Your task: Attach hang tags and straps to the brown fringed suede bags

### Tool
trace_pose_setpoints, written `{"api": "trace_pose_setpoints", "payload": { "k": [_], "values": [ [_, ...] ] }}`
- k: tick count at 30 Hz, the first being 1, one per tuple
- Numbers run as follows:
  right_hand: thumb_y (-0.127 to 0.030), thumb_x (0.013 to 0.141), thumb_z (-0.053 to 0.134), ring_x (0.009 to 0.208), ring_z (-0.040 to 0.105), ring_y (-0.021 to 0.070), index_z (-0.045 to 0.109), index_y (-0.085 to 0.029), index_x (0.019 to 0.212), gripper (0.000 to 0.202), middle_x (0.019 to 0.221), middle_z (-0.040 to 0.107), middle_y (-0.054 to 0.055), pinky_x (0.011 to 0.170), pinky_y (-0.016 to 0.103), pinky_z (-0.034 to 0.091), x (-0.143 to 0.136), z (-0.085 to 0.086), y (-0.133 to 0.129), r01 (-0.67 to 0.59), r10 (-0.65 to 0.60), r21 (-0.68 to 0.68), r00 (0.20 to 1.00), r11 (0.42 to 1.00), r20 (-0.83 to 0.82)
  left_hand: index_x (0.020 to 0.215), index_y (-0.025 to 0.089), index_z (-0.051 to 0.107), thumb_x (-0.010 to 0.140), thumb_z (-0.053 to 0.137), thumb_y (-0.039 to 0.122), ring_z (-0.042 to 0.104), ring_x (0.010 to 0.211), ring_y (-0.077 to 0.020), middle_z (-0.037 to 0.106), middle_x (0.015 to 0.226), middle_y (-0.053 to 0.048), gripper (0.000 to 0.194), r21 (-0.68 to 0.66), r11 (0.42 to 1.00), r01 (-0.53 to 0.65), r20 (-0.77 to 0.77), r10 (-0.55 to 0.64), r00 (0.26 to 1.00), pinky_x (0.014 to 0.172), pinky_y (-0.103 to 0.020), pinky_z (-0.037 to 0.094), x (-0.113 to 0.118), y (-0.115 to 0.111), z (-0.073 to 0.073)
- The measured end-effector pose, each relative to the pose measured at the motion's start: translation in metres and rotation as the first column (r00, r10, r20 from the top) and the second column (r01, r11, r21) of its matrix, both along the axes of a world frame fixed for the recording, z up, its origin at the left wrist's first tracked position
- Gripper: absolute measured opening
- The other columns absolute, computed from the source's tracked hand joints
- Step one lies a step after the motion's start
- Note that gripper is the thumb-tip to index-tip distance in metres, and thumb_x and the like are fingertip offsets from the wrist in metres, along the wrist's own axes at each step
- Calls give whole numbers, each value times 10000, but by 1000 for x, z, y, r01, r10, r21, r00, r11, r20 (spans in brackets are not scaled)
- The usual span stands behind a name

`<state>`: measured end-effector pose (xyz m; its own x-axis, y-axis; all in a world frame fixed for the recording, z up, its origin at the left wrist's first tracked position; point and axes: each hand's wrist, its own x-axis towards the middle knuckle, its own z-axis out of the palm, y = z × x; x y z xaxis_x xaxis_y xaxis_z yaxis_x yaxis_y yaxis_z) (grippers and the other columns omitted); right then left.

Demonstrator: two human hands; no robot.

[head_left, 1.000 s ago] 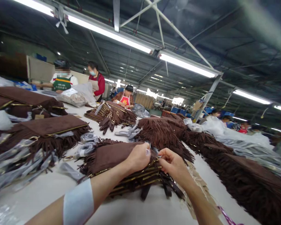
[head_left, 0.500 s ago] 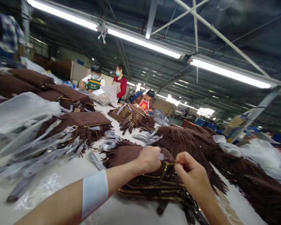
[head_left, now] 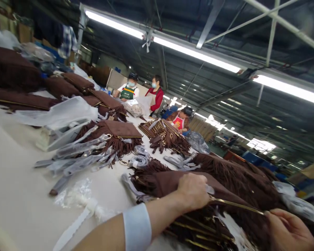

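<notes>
A brown fringed bag (head_left: 165, 182) with a gold zipper lies on a stack of similar bags (head_left: 199, 228) in front of me. My left hand (head_left: 193, 191) is closed at the zipper edge of this bag, and a bit of clear plastic shows beside its knuckles. Farther right, my right hand (head_left: 290, 226) pinches the same edge at the zipper's right end. Between the two hands the gold zipper (head_left: 238, 205) is stretched straight. Whether the left fingers grip the zipper pull is hidden.
Plastic-wrapped straps (head_left: 81, 155) and another fringed bag (head_left: 120, 129) lie to the left on the white table (head_left: 18, 174). Coiled straps (head_left: 139, 161) sit behind my left arm. More fringed bags (head_left: 225, 170) fill the right side. Co-workers (head_left: 129, 90) are at the far end.
My right hand has moved right and down, away from the left hand, pulling the zipper edge from bent to straight. My left hand remains on the bag. The camera view has turned left.
</notes>
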<state>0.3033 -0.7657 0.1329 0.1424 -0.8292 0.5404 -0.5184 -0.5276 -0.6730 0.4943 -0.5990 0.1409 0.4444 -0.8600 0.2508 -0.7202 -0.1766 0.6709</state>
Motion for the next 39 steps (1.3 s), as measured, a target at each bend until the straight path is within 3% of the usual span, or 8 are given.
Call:
{"api": "trace_pose_setpoints", "payload": {
  "k": [3, 8, 12, 17, 23, 28, 33, 39],
  "values": [
    [-478, 674, 570, 504, 610, 308, 498, -330, 797, 205, 611, 552, 72, 381, 417, 432, -28, -9, -29, 181, -206, 141, 959, 973, 194, 876, 178, 701, 733, 566, 154, 669, 861, -302, 717, 891, -151, 198, 33, 999, -20, 84, 17, 996, 728, -352, 506, 30, 30, -8],
    [-445, 595, 604, 681, 675, 306, 646, -272, 710, 211, 689, 695, 55, 592, 403, 543, -38, -24, -47, -111, 134, 129, 972, 985, -193, 858, 175, 672, 697, 544, 53, 651, 830, -281, 699, 829, -115, 239, 17, 1000, -13, 203, 9, 979, 708, -320, 474, 82, 63, -34],
    [-495, 551, 628, 602, 652, 253, 678, -256, 676, 274, 621, 696, 25, 534, 341, 510, -31, -31, -42, -248, 305, 245, 924, 937, -230, 829, 189, 649, 754, 520, 72, 629, 809, -220, 683, 799, -57, 190, -16, 999, -34, 217, 37, 975, 692, -259, 433, 102, 74, -27],
    [-504, 550, 668, 527, 637, 210, 655, -249, 820, 372, 595, 642, 2, 353, 239, 364, -25, -43, -19, -299, 362, 465, 931, 833, -50, 799, 196, 607, 777, 509, 93, 582, 725, -183, 630, 719, -12, 144, -120, 992, -31, 268, 63, 961, 651, -242, 378, 106, 98, -14],
    [-489, 598, 605, 515, 659, 216, 622, -255, 734, 271, 590, 611, -21, 361, 244, 448, -10, -83, 6, -363, 468, 535, 881, 763, -68, 877, 206, 611, 764, 562, 179, 592, 824, -185, 673, 876, -7, 126, 159, 966, 202, 94, -218, 971, 728, -235, 408, 117, 133, -62],
    [-490, 590, 631, 628, 662, 230, 641, -259, 705, 259, 659, 619, -13, 499, 309, 560, -12, -84, 13, -369, 443, 480, 895, 796, -46, 1322, 228, 489, 519, 704, 172, 614, 940, -253, 647, 1178, -64, 833, 414, 804, 425, -153, -399, 904, 750, -260, 468, 136, 145, -47],
    [-486, 617, 655, 555, 655, 196, 618, -256, 728, 257, 564, 593, -36, 426, 243, 482, -26, -84, 4, -347, 477, 661, 879, 665, -20, 827, 179, 669, 722, 476, 198, 599, 780, -213, 675, 819, -46, 220, 411, 888, 207, 84, -263, 961, 690, -261, 420, 132, 139, -25],
    [-461, 613, 685, 509, 616, 154, 579, -214, 717, 289, 537, 590, -46, 494, 258, 521, -16, -74, 15, -424, 442, 565, 890, 708, 114, 975, 162, 561, 667, 584, 340, 570, 795, -209, 642, 864, -12, 356, 214, 949, 232, -214, -187, 959, 621, -245, 417, 101, 111, -80]
  ]
}}
